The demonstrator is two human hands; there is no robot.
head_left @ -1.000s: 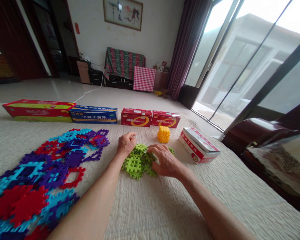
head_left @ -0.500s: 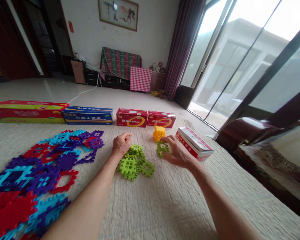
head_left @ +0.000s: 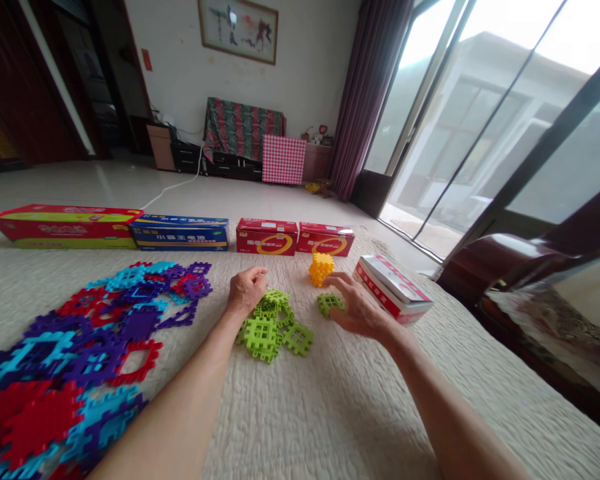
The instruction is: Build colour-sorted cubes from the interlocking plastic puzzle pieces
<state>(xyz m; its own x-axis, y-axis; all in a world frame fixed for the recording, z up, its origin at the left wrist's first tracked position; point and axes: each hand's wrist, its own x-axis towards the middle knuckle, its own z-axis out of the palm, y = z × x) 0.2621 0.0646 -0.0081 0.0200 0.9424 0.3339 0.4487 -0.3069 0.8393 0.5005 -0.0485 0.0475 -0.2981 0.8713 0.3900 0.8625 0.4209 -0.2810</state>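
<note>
My right hand [head_left: 354,303] is beside a green lattice piece [head_left: 330,305] that lies on the quilted cover, thumb and fingers apart around its right side. Just behind this piece stands a small yellow stack [head_left: 321,269]. My left hand [head_left: 249,288] rests with curled fingers behind the left edge of a heap of green pieces [head_left: 263,333]; whatever its fingers may hold is hidden. Off to the left spreads a large pile of purple, red and blue pieces [head_left: 140,323].
Behind the pieces stand a long red and green box [head_left: 70,230], a blue box [head_left: 180,235] and two red boxes [head_left: 267,239] [head_left: 326,240]. A white and red box [head_left: 393,290] sits right of my right hand. Dark wooden furniture [head_left: 500,267] is at the far right.
The green piece by my right hand was tilted up between the fingers and now lies flatter on the cover. My left hand has barely moved.
</note>
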